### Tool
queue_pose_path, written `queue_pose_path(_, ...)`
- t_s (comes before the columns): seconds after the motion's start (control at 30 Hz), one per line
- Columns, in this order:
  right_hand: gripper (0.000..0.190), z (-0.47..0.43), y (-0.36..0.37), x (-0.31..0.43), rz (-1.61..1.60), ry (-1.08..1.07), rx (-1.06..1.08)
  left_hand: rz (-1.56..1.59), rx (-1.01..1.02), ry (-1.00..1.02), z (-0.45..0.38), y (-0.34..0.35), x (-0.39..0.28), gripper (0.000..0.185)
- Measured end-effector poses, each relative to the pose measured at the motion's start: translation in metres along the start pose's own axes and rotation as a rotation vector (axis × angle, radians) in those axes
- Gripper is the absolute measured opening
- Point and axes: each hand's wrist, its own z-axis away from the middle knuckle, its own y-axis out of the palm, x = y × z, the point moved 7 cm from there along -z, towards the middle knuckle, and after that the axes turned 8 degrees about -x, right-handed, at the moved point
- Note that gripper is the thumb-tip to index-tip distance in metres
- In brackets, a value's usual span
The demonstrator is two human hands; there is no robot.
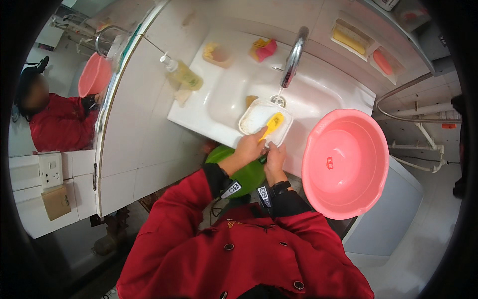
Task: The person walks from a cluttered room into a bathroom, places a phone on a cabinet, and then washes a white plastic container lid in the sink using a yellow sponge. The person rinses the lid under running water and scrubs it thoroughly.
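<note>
A white plastic tray (252, 116) with brownish specks on its left side is tilted over the near part of the sink (227, 89). My right hand (275, 159) grips its near edge. My left hand (248, 147) holds a yellow brush (274, 122) by the handle, its oval head over the inside of the tray. From the chrome faucet (294, 56) a thin stream of water falls at the tray's far edge, by the drain (278, 101). Beside my right hand is a small dark green piece (263, 159); I cannot tell what it belongs to.
A large pink basin (345, 164) stands right of the sink. Below my hands is a green basin (239, 179). A pump bottle (183, 74), a soap dish (216, 56) and a pink and yellow cloth (263, 49) rest on the rim. A mirror (59, 93) hangs at left.
</note>
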Motion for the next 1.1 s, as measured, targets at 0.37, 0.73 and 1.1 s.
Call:
queue_pose_path(0.37, 0.015, 0.005, 0.006, 0.002, 0.083, -0.063, 0.06, 0.243, 0.039, -0.216, -0.009, 0.001, -0.004, 0.054)
queue_pose_path(0.73, 0.016, -0.005, -0.006, -0.004, -0.037, -0.025, -0.069, -0.043, -0.161, -0.059, 0.007, -0.046, 0.031, 0.046)
queue_pose_path(1.1, 0.016, 0.008, 0.002, 0.009, 0.096, -0.136, -0.048, -0.25, -0.181, -0.154, -0.031, -0.021, 0.047, 0.045)
